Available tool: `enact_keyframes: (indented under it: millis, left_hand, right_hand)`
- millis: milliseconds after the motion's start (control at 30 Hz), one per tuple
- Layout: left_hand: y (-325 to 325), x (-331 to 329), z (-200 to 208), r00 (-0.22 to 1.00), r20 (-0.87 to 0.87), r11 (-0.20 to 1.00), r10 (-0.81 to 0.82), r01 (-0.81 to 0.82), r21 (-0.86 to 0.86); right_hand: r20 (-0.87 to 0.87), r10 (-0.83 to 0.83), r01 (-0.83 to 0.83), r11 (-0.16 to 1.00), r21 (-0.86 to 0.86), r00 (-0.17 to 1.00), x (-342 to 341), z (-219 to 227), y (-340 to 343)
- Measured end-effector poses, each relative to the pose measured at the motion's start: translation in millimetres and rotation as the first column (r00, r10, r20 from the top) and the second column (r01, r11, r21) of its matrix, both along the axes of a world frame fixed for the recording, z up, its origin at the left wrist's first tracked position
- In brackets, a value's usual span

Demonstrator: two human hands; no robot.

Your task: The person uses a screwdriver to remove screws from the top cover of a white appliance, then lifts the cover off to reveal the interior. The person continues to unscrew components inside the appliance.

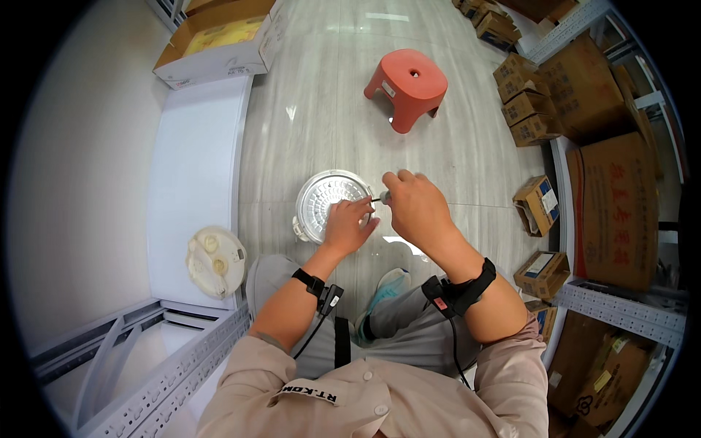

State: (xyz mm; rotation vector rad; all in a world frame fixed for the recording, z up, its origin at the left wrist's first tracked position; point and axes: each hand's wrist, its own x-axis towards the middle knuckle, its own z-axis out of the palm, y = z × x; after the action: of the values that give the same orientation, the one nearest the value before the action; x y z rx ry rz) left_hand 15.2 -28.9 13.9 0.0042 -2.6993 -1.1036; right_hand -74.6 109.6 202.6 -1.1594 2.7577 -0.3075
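Note:
A round silvery metal lid (316, 203) with a ribbed, dimpled face and a pale rim lies low in front of me, a small pale tab at its lower left. Across its right part rests my left hand (349, 223), fingers apart, fingertips by the rim. My right hand (418, 208) is closed on a screwdriver (385, 197); its handle is mostly hidden in my fist. The thin dark shaft points left to the lid's right edge, close to my left fingertips. The exact spot where the tip meets the lid is too small to tell.
A red plastic stool (413, 73) stands ahead on the floor. Left, a white shelf (193, 153) bears a round cream plastic part (217, 263) and an open carton (219, 55). Small brown boxes (537, 204) and a large carton (613, 212) line the right-hand rack (621, 310).

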Motion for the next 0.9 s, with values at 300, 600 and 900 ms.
enact_keyframes:
  millis: [300, 600, 900]
  left_hand:
    - [1.5, -20.3, 2.5, 0.997, 0.025, 0.997, 0.069, -0.07, 0.045]
    - [2.7, -29.1, -1.8, 0.992, 0.04, 0.993, 0.12, -0.119, -0.016]
    - [5.6, -35.7, -1.6, 0.989, 0.049, 0.99, 0.138, -0.136, -0.047]
  right_hand:
    - [-0.018, -0.029, 0.028, 0.997, -0.076, 0.999, 1.3, -2.3, 3.1]
    - [0.065, 0.025, -0.023, 0.999, -0.022, 0.998, -1.2, -2.1, 8.9]
    - [0.05, -0.14, 0.14, 0.99, 0.014, 0.989, 3.4, 7.5, 1.1]
